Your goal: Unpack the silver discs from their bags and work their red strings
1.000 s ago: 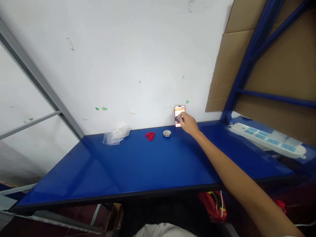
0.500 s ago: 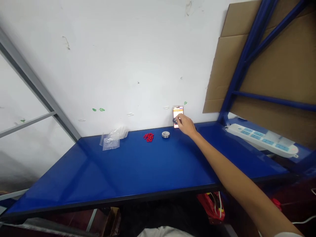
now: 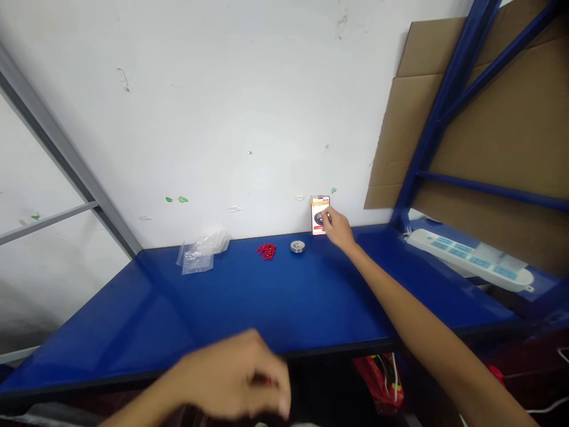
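While reaching: right hand [image 3: 338, 228] pinches the phone [image 3: 320, 215] at the desk's [image 3: 249, 296] back edge.
Left hand [image 3: 235, 379]: blurred at the front edge, grip unclear.

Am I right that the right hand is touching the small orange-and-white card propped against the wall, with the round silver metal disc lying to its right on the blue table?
Not quite: in the head view the round silver metal disc lies left of the small orange-and-white card, which the right hand touches, on the blue table.

You are touching an orange and white phone [image 3: 320, 214]; red bits [image 3: 266, 251] are lying on the shiny blue table [image 3: 249, 302].
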{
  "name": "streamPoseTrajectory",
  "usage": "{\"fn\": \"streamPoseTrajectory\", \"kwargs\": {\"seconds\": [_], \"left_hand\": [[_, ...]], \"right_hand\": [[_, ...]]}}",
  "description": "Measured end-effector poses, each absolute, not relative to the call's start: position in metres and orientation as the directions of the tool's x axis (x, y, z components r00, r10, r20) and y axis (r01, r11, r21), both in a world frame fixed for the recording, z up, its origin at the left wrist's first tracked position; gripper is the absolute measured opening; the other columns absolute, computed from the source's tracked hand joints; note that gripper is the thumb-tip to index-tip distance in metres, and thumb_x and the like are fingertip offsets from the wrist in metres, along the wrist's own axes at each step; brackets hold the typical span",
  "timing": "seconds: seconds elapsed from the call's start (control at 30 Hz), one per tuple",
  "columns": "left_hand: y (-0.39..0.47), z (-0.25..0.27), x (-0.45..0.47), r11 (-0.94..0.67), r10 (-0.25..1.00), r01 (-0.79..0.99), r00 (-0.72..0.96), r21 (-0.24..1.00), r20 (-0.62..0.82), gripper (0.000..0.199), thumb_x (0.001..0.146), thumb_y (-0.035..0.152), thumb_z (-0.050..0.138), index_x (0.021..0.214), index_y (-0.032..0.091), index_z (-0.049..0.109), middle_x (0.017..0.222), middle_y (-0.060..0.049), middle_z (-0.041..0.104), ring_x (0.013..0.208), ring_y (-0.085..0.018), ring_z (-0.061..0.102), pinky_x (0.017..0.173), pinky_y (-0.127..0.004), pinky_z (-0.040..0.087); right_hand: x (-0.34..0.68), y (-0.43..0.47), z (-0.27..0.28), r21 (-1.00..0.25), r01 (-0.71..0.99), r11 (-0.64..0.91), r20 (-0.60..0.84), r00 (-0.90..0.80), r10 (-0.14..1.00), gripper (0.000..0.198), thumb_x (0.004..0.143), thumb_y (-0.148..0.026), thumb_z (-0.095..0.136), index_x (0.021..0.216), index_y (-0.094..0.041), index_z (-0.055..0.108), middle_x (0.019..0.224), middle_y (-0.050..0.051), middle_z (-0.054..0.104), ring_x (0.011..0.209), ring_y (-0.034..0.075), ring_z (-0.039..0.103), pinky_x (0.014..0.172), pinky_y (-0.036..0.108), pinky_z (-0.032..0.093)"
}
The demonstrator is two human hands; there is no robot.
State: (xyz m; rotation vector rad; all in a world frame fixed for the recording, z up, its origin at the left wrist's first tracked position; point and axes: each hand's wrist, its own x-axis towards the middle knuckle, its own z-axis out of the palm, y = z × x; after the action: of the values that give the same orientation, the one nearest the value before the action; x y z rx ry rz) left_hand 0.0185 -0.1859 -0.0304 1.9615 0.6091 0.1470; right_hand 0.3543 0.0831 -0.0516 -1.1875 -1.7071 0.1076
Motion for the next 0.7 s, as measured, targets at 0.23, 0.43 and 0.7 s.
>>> {"fn": "streamPoseTrajectory", "kwargs": {"seconds": [0.23,0.43,0.7], "left_hand": [[-0.026,0.005,0.038,-0.467,0.832,0.334,0.479,0.819,0.279,0.037,0.104,0.047,0.06,0.116,0.019,0.08,0.088,-0.006,0.074,0.07,-0.015,0.066,0.067,-0.027,0.053],[0.029,-0.053,0.047,-0.446,0.883,0.225,0.268,0.866,0.385,0.037,0.094,0.044,0.075,0.119,0.017,0.071,0.099,-0.01,0.08,0.075,-0.017,0.073,0.066,-0.027,0.057],[0.018,-0.056,0.031,-0.409,0.908,0.131,0.161,0.903,0.387,0.038,0.091,0.049,0.08,0.1,0.013,0.077,0.085,-0.01,0.078,0.071,-0.017,0.071,0.066,-0.029,0.057]], "right_hand": [[0.305,0.063,-0.064,-0.953,-0.121,0.276,0.292,-0.144,0.946,0.029,0.104,-0.051,0.057,0.096,-0.025,0.051,0.088,0.007,0.081,0.061,0.02,0.077,0.059,0.032,0.064],[0.28,0.042,-0.067,-0.966,-0.215,0.146,0.212,-0.327,0.921,0.025,0.1,-0.043,0.071,0.1,-0.022,0.057,0.104,0.012,0.082,0.076,0.022,0.081,0.072,0.036,0.068],[0.284,0.031,-0.061,-0.561,0.265,0.784,0.668,-0.415,0.618,0.013,0.102,-0.034,0.067,0.103,-0.026,0.078,0.119,0.009,0.074,0.094,0.022,0.075,0.081,0.038,0.063]]}}
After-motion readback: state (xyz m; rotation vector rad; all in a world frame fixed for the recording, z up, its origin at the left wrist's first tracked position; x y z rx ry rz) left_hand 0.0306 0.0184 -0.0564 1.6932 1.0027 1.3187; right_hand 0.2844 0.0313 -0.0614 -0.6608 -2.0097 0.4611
